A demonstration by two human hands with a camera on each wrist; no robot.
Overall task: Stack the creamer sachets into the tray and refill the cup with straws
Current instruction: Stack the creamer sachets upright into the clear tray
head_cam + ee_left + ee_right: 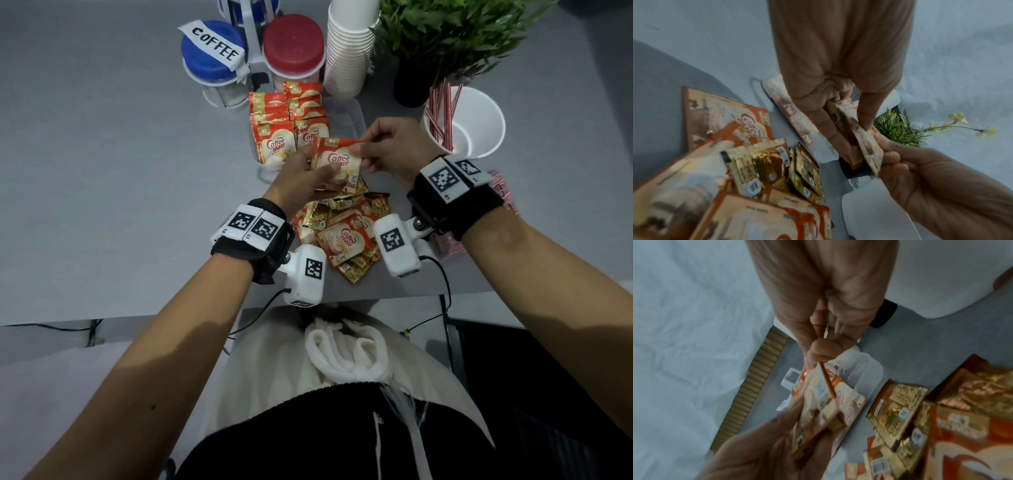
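Observation:
Both hands hold a small stack of red-and-cream creamer sachets [337, 162] above the table, just in front of the clear tray [349, 118]. My left hand [301, 178] grips the stack from below; in the left wrist view its thumb and fingers pinch the sachets [851, 129]. My right hand [387, 147] pinches the stack's top edge, seen edge-on in the right wrist view as held sachets [826, 395]. Several sachets stand in rows in the tray [287, 120]. A loose pile of sachets [342, 233] lies below the hands. A white cup [479, 123] at the right holds red-striped straws [442, 113].
Behind the tray stand a blue-lidded jar labelled COFFEE [214, 58], a red-lidded jar [293, 48], a stack of paper cups [349, 48] and a potted plant [445, 37]. Wrapped straws [503, 192] lie right of my right wrist. The table edge [394, 298] runs near my body.

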